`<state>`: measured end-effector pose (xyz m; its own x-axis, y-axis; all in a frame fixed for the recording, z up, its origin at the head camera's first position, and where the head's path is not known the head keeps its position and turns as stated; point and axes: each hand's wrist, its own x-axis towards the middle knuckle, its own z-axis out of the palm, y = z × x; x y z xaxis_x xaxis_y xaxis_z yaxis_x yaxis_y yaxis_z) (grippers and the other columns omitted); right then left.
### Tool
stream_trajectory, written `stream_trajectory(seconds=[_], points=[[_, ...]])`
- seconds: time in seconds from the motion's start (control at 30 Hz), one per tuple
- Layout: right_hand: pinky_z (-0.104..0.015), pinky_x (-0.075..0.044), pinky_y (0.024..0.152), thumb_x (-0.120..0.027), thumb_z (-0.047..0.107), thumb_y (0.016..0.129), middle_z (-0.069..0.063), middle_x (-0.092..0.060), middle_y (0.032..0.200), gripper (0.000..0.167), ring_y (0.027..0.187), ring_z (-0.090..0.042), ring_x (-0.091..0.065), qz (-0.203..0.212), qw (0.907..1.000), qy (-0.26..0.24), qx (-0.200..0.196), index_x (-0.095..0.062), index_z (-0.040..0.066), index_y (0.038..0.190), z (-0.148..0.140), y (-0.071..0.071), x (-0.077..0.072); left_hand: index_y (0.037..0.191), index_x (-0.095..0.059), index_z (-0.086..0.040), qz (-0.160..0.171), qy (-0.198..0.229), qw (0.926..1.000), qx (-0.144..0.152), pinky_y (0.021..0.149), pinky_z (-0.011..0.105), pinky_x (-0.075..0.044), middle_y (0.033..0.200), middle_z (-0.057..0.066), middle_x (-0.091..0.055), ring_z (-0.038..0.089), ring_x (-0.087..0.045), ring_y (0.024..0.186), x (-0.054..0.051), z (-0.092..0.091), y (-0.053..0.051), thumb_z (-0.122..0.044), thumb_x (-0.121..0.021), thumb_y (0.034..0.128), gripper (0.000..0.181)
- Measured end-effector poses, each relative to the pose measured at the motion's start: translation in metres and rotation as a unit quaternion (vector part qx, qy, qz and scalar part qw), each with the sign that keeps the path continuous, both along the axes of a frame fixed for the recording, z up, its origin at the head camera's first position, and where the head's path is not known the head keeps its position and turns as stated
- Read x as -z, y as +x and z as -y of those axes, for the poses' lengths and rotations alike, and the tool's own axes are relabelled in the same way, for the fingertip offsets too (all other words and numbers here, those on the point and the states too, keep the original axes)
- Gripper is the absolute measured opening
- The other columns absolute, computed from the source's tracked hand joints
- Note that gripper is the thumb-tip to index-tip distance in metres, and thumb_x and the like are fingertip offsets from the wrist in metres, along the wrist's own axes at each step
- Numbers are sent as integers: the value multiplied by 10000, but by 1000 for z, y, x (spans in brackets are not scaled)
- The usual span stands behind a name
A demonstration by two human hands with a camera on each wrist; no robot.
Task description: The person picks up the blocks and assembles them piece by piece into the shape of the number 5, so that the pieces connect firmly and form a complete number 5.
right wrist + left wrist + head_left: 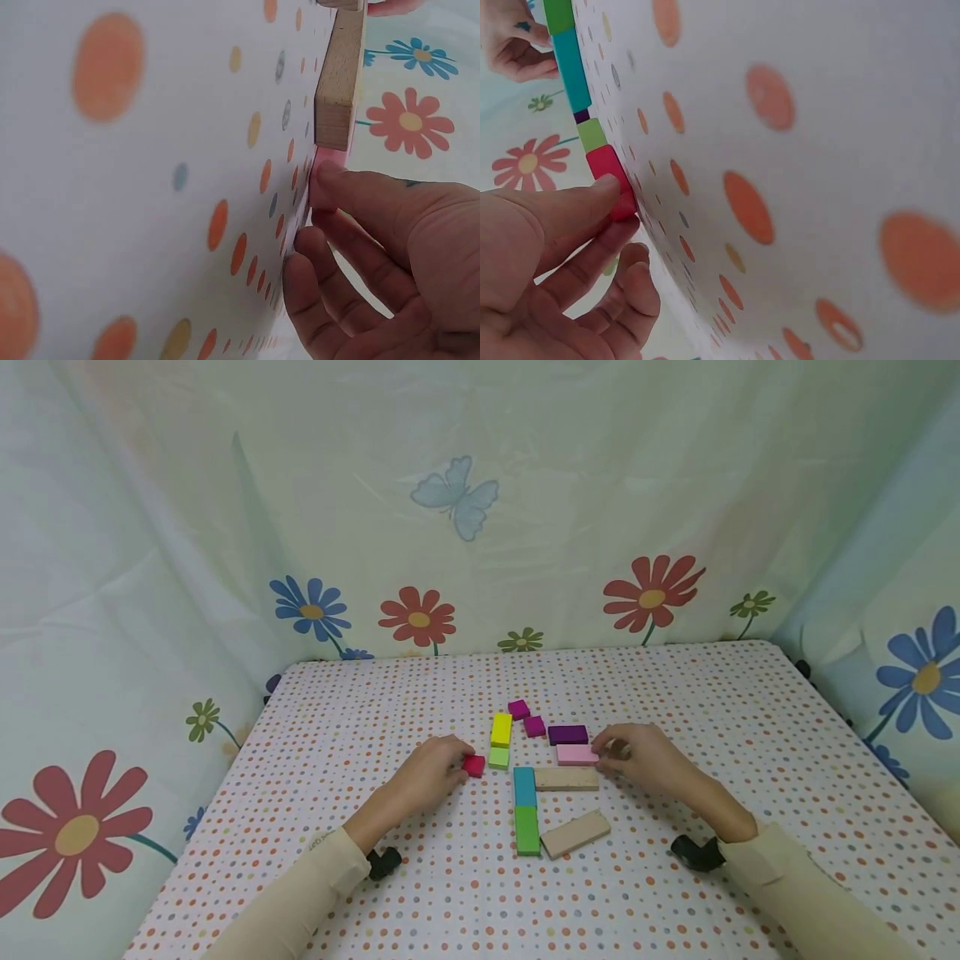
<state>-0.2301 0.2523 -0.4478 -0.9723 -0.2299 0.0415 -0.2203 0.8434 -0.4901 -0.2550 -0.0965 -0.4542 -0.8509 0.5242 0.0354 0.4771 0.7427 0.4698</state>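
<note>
My left hand pinches a small red block between thumb and finger, low on the dotted cloth. In the left wrist view the thumb lies on the red block. Just right of it, a light green block touches a yellow block. My right hand pinches the right end of a pink block; the right wrist view shows thumb and forefinger on the pink block. Behind the pink block lies a dark purple block. In front of it is a plain wooden block.
A blue block and a green block lie end to end. A second wooden block slants beside the green one. Two magenta blocks sit farther back. A flowered curtain hangs behind the dotted tablecloth.
</note>
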Motion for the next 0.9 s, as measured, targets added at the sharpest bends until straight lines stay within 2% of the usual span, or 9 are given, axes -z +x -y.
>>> stream_trajectory(seconds=[0.33, 0.5, 0.7, 0.9], points=[[-366, -576, 708, -848, 93, 880, -84, -778, 963, 128, 830, -190, -701, -184, 9997, 174, 38, -764, 92, 977, -2, 2, 0, 1272, -743, -60, -96, -278, 9995, -131, 1040, 433, -573, 1270, 92, -742, 254, -670, 1188, -2, 3, 7, -108, -749, 981, 295], [-369, -553, 710, -840, 106, 881, -97, -762, 964, 123, 827, -189, -677, -80, 9994, 238, 238, -756, 89, 969, -10, 6, -1, 1246, -749, -56, 41, -394, 9990, -204, 982, 416, -581, 1206, 73, -736, 214, -654, 1081, -1, 10, 15, -134, -785, 955, 303], [-294, -479, 653, -840, 111, 879, -80, -715, 898, 131, 759, -156, -608, 138, 9990, 306, 311, -719, 82, 920, -20, 15, -6, 1236, -741, -68, 219, -392, 9988, -169, 901, 377, -566, 1168, 42, -723, 162, -621, 1000, -2, 16, 32, -160, -800, 948, 308], [-296, -454, 633, -852, 101, 862, -80, -685, 872, 185, 735, -167, -559, 263, 9982, 464, 264, -694, 51, 943, -29, 25, -13, 1190, -748, -106, 297, -522, 9982, 92, 862, 333, -551, 1114, -11, -714, 114, -596, 964, -5, 17, 51, -194, -826, 927, 288]])
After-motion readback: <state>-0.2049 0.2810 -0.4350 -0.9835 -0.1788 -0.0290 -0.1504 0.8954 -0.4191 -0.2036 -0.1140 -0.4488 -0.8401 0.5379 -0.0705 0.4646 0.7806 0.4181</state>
